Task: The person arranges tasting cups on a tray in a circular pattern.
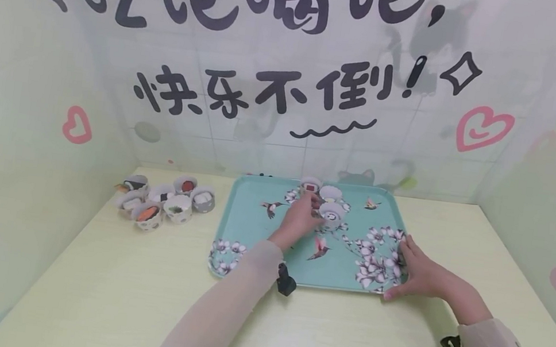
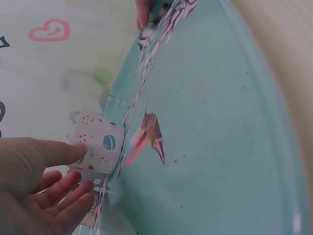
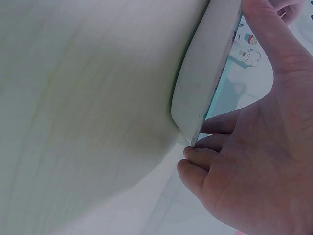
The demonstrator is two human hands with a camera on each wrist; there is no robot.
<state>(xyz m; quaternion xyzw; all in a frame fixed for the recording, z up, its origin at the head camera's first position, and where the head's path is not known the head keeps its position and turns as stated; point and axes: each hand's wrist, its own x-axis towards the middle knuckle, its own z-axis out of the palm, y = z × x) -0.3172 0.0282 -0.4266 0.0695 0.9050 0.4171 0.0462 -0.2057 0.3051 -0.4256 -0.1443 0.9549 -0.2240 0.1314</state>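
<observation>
Grips tray [image 1: 249,225] rim at 4 o'clock with right hand [image 1: 424,272]. Touches paper cup [image 1: 332,218], 1 o'clock of tray centre, with left hand's [image 1: 297,221] thumb, without clasping. Has wide desk [image 1: 320,341] margin off 6 o'clock edge.

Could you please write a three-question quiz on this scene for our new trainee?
1. How many paper cups can be seen on the tray in the head view?
2. True or false: the right hand touches the tray's rim.
3. Which is nearest to the cups on the tray: A) the right hand, B) the left hand, C) the wall's pink hearts?

Key: 1. Three. 2. True. 3. B.
</observation>
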